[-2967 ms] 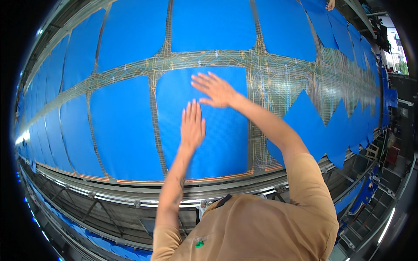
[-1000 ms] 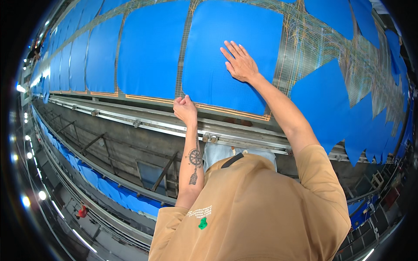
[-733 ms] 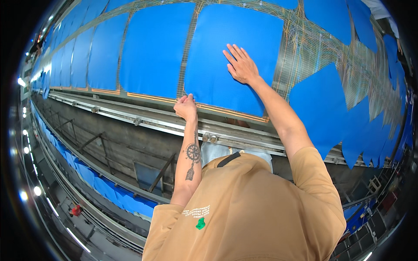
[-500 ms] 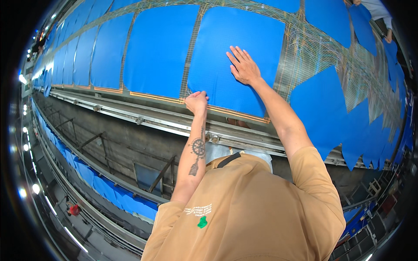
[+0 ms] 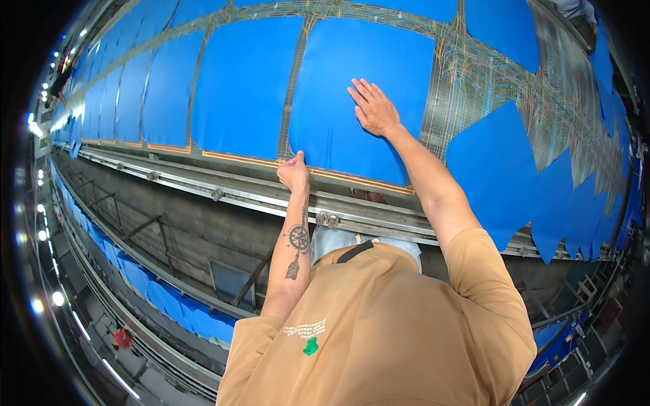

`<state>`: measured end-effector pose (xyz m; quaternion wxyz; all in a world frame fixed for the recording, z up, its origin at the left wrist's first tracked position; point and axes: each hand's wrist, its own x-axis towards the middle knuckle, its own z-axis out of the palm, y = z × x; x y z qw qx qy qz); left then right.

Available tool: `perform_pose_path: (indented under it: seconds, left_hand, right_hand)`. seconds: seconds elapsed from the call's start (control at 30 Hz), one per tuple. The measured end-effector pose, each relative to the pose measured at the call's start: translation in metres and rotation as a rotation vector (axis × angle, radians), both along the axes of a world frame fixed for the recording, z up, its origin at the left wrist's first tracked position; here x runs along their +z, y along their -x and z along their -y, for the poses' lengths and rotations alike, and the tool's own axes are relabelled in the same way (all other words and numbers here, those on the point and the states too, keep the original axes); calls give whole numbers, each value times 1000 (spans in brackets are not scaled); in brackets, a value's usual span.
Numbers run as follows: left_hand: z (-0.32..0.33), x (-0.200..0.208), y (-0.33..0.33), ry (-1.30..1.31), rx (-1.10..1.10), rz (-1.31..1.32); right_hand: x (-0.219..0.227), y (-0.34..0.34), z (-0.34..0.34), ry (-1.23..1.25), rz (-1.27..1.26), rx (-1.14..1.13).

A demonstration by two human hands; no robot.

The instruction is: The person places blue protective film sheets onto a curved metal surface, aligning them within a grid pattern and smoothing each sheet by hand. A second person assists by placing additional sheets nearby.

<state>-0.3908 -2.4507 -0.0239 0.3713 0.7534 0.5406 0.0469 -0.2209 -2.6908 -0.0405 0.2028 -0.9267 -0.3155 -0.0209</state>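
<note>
A blue fabric panel (image 5: 338,74) with rounded corners lies on the long printing table in front of me. My left hand (image 5: 294,172) is closed in a pinch on its near left corner, at the table's front edge. Spread flat on the panel, right of its middle, is my right hand (image 5: 376,110), its fingers stretched out. Faint creases run through the cloth by the pinched corner. To the left, across a narrow gap, lies a second blue panel (image 5: 247,84).
Thin coloured lines cover the table surface (image 5: 450,74) between panels. A metal rail (image 5: 257,201) runs along the front edge. Jagged blue pieces (image 5: 494,169) overlap at right, some overhanging the edge. Another person's light sleeve (image 5: 574,8) shows at the far right. Another table with blue pieces (image 5: 159,291) stands behind, left.
My left hand has shifted left along the panel's near edge to its corner. The right hand stays flat on the panel, almost in place. The far-right person has moved partly out of view.
</note>
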Motion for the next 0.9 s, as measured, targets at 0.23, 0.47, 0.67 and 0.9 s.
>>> perform_pose_path:
  seconds: [0.23,0.47,0.67,0.9]
  left_hand:
    - [-7,2,-5,-40,-127,-19]
    - [-10,1,1,-157,-176,140]
    - [-9,9,-12,-106,-157,-8]
    - [-16,-11,-7,-259,-136,207]
  right_hand:
    - [0,0,0,-20,-13,6]
    - [0,-1,2,-17,-19,-3]
    - [-2,0,0,-28,-7,-14]
    - [0,0,-2,0,-14,-19]
